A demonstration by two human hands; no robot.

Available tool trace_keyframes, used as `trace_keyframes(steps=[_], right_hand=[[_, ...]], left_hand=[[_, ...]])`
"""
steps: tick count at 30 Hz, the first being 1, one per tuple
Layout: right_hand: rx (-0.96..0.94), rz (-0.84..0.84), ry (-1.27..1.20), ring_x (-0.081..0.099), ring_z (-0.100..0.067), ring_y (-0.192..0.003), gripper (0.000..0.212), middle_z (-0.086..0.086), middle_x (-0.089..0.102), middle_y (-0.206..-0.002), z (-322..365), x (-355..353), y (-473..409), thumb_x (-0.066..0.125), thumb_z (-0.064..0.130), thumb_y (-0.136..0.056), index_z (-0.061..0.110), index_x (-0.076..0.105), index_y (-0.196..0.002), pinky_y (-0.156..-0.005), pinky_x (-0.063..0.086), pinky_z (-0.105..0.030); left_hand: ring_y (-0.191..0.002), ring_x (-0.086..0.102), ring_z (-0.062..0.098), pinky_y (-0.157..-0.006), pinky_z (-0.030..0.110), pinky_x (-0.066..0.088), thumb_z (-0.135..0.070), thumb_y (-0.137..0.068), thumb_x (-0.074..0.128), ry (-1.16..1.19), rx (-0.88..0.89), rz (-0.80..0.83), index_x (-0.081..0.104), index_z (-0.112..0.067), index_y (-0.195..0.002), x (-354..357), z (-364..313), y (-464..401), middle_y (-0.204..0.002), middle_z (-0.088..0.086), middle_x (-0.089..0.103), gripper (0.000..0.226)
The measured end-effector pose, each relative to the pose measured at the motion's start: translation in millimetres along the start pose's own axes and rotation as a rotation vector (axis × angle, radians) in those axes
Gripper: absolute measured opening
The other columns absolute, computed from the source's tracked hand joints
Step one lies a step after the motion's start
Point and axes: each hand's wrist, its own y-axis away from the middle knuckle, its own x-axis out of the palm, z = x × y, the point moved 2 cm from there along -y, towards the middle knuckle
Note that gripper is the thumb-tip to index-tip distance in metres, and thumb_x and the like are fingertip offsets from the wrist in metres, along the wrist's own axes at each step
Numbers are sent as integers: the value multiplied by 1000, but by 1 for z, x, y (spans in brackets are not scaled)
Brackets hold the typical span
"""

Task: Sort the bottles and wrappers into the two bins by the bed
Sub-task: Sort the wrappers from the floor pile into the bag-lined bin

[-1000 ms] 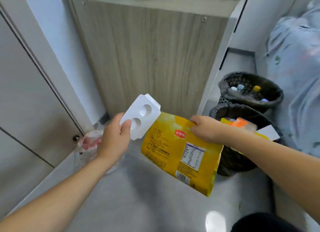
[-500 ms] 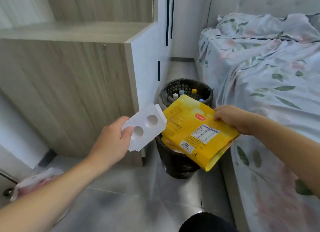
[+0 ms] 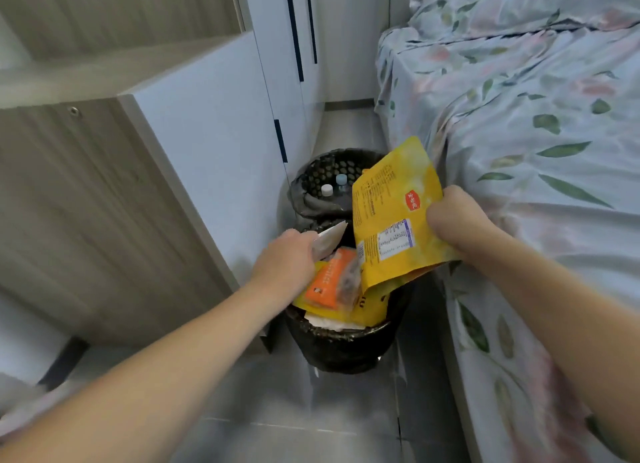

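Right hand [image 3: 457,220] grips yellow wrapper [image 3: 394,213]; left hand [image 3: 287,258] pinches white card [image 3: 329,239]; both above near bin [image 3: 343,345]; lower each item below its hand before releasing, clear of far bin [image 3: 325,171].

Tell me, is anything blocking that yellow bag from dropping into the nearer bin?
No lid or barrier shows. The right hand holds the yellow bag just above the near bin. The bin is heaped to its rim with wrappers, and the left hand with a white card is over it too.
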Motion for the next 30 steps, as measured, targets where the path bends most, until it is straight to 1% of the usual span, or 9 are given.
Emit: trace_keyframes(steps=[3,6,8,12,14,17,21,24,30], right_hand=[[-44,-7,6,51,-30,-89,24,-9,52,-103,0,-5,-2,40,8,-91,3,45,-115,-72,39,-34],[-60,14,7,52,-27,-89,25,-6,52,-103,3,-5,2,40,8,-90,6,44,-115,-74,46,-38],[-58,35,17,53,-25,-86,25,-4,52,-97,3,-3,2,39,8,-90,6,44,-115,-74,48,-39],[-35,96,-11,52,-21,-80,23,-5,52,-96,4,7,2,38,6,-92,6,44,-114,-74,51,-39],[12,156,-58,55,-28,-90,26,-12,54,-107,3,17,7,37,5,-92,4,45,-117,-80,51,-40],[75,315,-66,52,-33,-93,32,-26,53,-120,1,37,15,37,2,-94,-4,46,-124,-78,45,-39],[171,438,33,46,-23,-81,20,-9,48,-91,-1,49,20,34,10,-101,7,49,-114,-71,43,-32],[131,517,139,50,-20,-80,17,-7,49,-89,-4,55,27,37,14,-101,9,50,-112,-65,46,-30],[-6,598,371,61,-33,-105,53,-19,57,-120,-10,67,40,51,11,-94,2,32,-143,-79,52,-36]], left_hand=[[-104,55,27,-81,38,51,-26,-95,40,-134,57,107,54,-29,-127,43,-4,-9,-117,3,50,36],[-135,38,31,-109,42,37,-25,-94,45,-51,59,623,41,-17,-144,74,-7,-4,-149,5,33,50],[-134,42,27,-110,37,36,-24,-93,44,45,-16,769,51,-13,-138,77,-6,-1,-146,7,44,47],[-119,56,21,-100,32,45,-12,-91,43,336,-192,360,65,-16,-124,49,-1,-19,-130,1,61,41],[-103,64,28,-90,40,52,-16,-95,43,721,-338,200,64,-18,-119,31,-2,-27,-117,4,67,32],[-84,68,22,-72,37,56,-36,-99,49,1264,-497,305,59,-27,-110,18,-8,-27,-95,2,71,17],[-96,70,28,-82,45,58,-11,-91,65,1216,-617,393,42,-22,-141,28,8,-25,-117,9,66,57],[-98,68,32,-88,49,56,0,-91,58,1020,-660,426,45,-18,-143,29,16,-25,-121,13,62,57],[-95,60,23,-79,39,57,3,-91,53,795,-631,268,57,-17,-128,40,19,-21,-124,8,56,42]])
